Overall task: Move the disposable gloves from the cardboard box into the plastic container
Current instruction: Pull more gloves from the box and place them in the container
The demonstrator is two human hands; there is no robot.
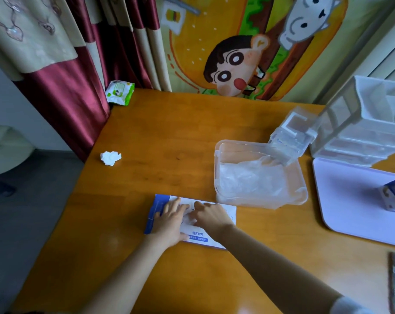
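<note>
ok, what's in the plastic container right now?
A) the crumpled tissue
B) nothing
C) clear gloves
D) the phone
C: a heap of clear gloves lies inside the plastic container, whose lid stands open.

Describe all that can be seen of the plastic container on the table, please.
The plastic container is a clear, rectangular box with rounded corners and a thickened rim. It stands upright on the wooden table, just beyond the right end of the cardboard box. Its clear lid stands tilted open at the far right side. Inside lies a loose heap of translucent whitish gloves.
</note>
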